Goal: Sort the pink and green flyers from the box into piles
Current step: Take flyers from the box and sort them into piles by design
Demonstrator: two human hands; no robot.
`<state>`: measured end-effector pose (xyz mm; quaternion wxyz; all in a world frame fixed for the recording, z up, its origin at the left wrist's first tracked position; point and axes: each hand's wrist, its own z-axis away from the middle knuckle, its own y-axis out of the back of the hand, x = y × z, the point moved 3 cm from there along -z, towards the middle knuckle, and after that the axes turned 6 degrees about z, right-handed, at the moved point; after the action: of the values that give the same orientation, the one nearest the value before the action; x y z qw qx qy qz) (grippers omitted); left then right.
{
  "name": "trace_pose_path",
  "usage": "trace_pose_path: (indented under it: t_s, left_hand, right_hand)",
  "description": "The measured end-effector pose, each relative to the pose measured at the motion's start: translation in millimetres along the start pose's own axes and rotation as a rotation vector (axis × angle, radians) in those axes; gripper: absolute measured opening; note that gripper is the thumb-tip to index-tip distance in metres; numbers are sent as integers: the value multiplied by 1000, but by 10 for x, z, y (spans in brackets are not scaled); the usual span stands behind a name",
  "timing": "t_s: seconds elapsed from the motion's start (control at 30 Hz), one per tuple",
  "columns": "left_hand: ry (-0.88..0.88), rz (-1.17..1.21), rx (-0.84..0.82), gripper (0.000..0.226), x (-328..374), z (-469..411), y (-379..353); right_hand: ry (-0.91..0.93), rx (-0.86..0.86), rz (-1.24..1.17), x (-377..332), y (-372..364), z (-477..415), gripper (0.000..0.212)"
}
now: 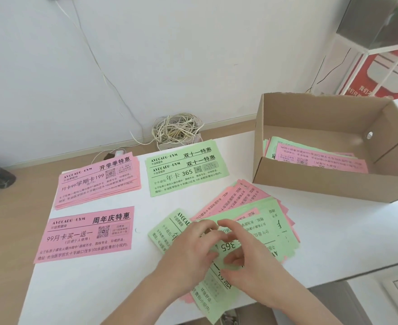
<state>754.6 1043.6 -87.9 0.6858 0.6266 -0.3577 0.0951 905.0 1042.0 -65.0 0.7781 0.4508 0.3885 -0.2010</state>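
Observation:
A mixed heap of pink and green flyers (259, 214) lies fanned on the white table in front of me. Both hands work on its top green flyer (219, 292): my left hand (188, 252) and my right hand (247, 254) pinch it with curled fingers. Three sorted piles lie to the left: a thick pink pile (97, 181), a single-looking pink flyer (85, 235) and a green pile (186, 167). The cardboard box (310, 181) at the right holds more pink and green flyers (315, 158).
The white table (99, 289) ends near me at the bottom and at the right. A tangle of white cable (177, 130) and a power strip sit by the wall behind the green pile. A red-and-white sign stands behind the box.

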Motion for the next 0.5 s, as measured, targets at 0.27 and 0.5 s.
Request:
trace_pose_path:
  t_s: [0.27, 0.5]
  left_hand:
    - [50, -285, -322, 75, -164, -78, 292]
    - [146, -479, -365, 88, -272, -215, 417]
  right_hand:
    - [-24, 160, 757, 134, 63, -103, 105]
    - [-64, 10, 772, 308, 309, -118, 97]
